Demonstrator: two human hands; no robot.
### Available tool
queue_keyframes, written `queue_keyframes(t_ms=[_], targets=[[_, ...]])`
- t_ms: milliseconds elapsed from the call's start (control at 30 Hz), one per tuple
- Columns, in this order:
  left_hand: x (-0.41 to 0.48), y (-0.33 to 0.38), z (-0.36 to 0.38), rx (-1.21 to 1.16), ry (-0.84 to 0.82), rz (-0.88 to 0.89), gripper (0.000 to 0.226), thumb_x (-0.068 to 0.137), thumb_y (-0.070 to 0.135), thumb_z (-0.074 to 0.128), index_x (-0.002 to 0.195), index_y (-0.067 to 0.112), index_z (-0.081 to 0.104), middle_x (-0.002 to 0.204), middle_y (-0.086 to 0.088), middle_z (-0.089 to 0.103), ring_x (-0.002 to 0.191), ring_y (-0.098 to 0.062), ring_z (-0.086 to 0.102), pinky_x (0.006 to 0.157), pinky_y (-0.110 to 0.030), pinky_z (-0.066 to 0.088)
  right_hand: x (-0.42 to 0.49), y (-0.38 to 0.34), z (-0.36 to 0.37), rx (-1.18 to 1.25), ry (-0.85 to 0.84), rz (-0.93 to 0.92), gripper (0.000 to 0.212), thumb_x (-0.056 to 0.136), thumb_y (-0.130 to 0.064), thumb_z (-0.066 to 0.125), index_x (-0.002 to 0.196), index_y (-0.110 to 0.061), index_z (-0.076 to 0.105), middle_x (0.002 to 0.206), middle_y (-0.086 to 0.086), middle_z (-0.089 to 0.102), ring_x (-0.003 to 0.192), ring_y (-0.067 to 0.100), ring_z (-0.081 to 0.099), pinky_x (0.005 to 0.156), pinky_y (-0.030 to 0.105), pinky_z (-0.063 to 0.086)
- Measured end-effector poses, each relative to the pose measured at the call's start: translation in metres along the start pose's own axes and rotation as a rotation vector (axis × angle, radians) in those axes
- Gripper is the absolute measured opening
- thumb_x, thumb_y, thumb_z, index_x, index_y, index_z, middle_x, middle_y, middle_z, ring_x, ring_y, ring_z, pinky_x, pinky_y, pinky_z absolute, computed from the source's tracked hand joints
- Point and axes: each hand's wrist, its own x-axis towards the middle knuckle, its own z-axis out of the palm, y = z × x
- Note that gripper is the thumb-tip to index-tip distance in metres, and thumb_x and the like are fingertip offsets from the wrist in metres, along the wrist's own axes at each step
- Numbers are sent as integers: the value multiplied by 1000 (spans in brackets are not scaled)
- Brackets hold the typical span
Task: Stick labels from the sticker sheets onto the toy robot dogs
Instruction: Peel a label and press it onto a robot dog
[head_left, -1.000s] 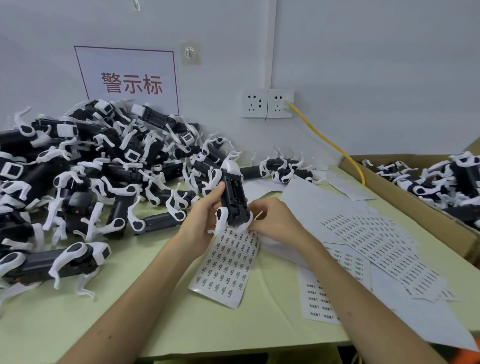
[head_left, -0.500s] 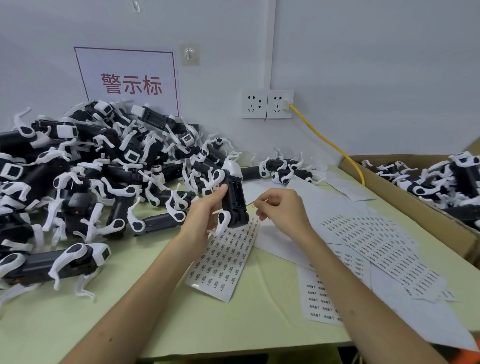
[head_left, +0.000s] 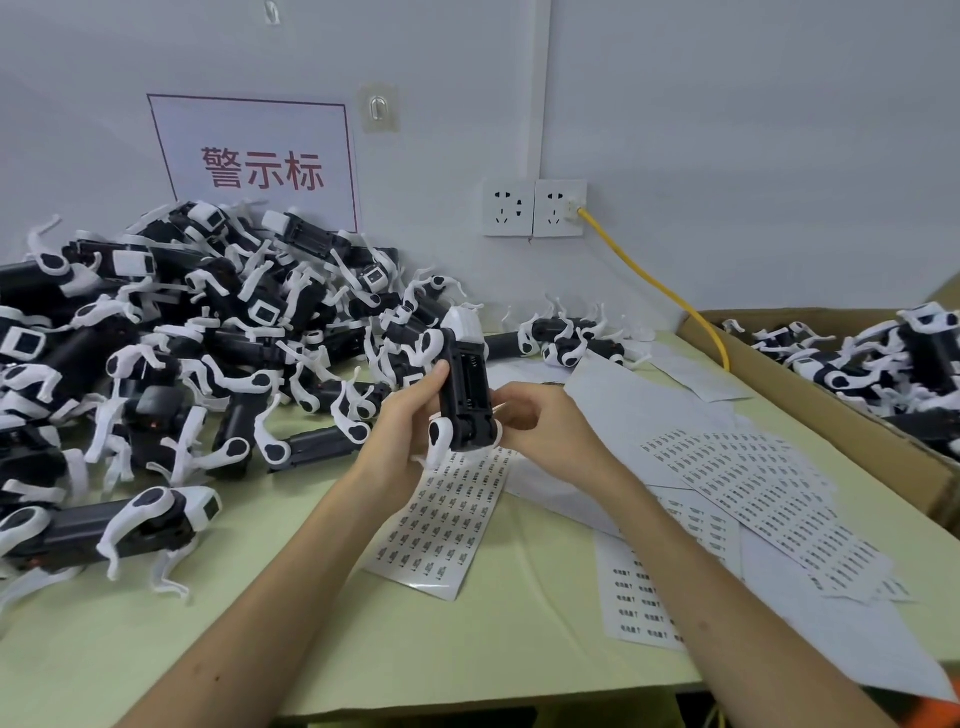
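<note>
My left hand (head_left: 402, 423) grips a black toy robot dog (head_left: 467, 387) with white legs, held upright above the table with its underside facing me. My right hand (head_left: 543, 428) is at the dog's right side, fingers curled, and seems to pinch a small label against the body; the label itself is too small to make out. Right below both hands lies a sticker sheet (head_left: 447, 525) with rows of small printed labels. More label sheets (head_left: 753, 483) spread over the table to the right.
A big pile of black-and-white toy dogs (head_left: 208, 338) fills the table's left and back. A cardboard box (head_left: 810, 400) on the right holds more dogs (head_left: 893, 358). A yellow cable (head_left: 649, 283) runs from the wall sockets (head_left: 535, 208) behind the box.
My right hand drew back from the dog half a second ago and has returned to its right side. My left hand has kept hold of the dog and raised it slightly.
</note>
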Motion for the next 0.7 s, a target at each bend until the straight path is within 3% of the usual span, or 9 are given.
queue_keyframes(t_ms=[133,233,300,367,467,633,700], targets=[[0,0,2,-41,-15,-18,55,91,50,60,116,3,74,133,-31,63,127,-46,60,117,-57,39,-2,-2,2,-55,6,-6,24,83,-4,77,103,-17,75,84,-2,77,78,11,73,72,20,53],[0,-1,5,-17,-33,-18,43,92,48,58,103,13,81,121,-25,71,118,-37,68,110,-49,49,-5,-3,3,-152,18,-30,31,83,-4,72,88,-35,69,74,-9,72,67,4,65,62,14,45],[-1,-2,5,-29,-71,-45,43,95,48,55,100,14,82,111,-18,75,112,-32,70,105,-46,52,-5,-1,4,-211,25,-62,38,84,-2,67,83,-40,64,74,-8,70,68,11,65,60,21,47],[-2,-2,6,-35,-96,-58,43,96,48,56,102,14,81,108,-15,76,104,-31,72,93,-43,55,-5,1,5,-233,23,-84,30,84,-2,65,86,-32,66,78,-3,72,73,22,66,66,35,54],[-4,-1,7,0,-100,-33,44,95,49,58,105,12,80,108,-15,75,99,-32,71,89,-40,53,-5,4,6,-245,26,-88,21,85,-4,65,94,-22,70,82,-1,73,76,24,67,70,38,56],[-4,-1,7,12,-100,-26,43,95,49,56,106,15,82,116,-15,75,105,-30,72,95,-41,53,-6,2,6,-236,79,-67,31,80,-1,62,84,-31,66,72,-10,68,63,3,59,59,12,42],[-3,0,6,13,-92,-18,42,95,48,55,105,16,82,115,-14,76,105,-29,73,94,-40,54,-5,0,6,-225,82,-40,33,80,1,64,86,-32,67,71,-12,67,62,0,58,59,10,40]])
